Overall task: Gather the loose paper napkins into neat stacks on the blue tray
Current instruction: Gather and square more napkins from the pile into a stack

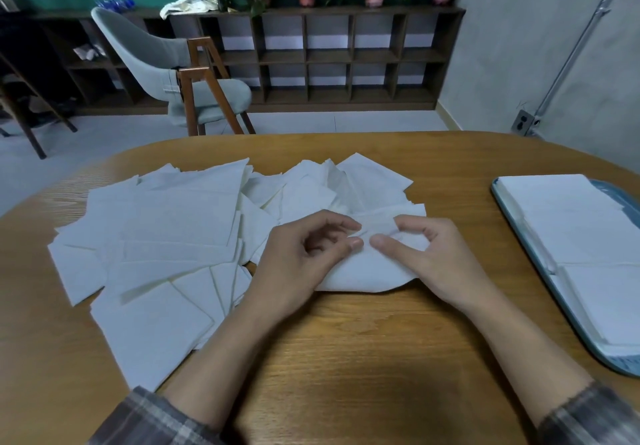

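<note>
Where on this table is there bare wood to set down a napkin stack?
Bare wood lies between the held napkin and the blue tray, and between the forearms at the near edge. Crowded: loose napkins cover the left half, stacks fill the tray.

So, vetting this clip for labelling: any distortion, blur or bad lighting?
Head view: wide-angle distortion slants the shelf unit and conduit; a shadow darkens the table between the forearms; the left hand and right hand pinching a napkin are sharp; the stacks on the blue tray look washed out.
</note>
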The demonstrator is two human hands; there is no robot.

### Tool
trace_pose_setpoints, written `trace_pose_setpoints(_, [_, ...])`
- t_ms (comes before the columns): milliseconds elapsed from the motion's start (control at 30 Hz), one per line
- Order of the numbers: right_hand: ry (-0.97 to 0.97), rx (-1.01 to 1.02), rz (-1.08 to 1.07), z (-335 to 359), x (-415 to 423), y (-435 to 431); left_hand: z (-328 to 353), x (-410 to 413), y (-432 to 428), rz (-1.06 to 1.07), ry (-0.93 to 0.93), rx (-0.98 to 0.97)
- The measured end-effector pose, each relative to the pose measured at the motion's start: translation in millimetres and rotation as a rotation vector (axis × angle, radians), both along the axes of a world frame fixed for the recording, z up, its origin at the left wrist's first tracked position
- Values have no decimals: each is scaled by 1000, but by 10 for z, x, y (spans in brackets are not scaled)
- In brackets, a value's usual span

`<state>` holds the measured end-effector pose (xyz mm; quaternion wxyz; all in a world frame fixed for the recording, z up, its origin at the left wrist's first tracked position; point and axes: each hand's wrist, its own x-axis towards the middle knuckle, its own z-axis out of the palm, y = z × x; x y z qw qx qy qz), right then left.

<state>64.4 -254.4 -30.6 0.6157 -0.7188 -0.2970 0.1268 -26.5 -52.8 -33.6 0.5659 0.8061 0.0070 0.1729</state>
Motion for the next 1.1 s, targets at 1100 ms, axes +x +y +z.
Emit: trace_pose_setpoints(1100, [-128, -75, -111, 4, 48, -16, -69, 45, 2, 167, -72, 128])
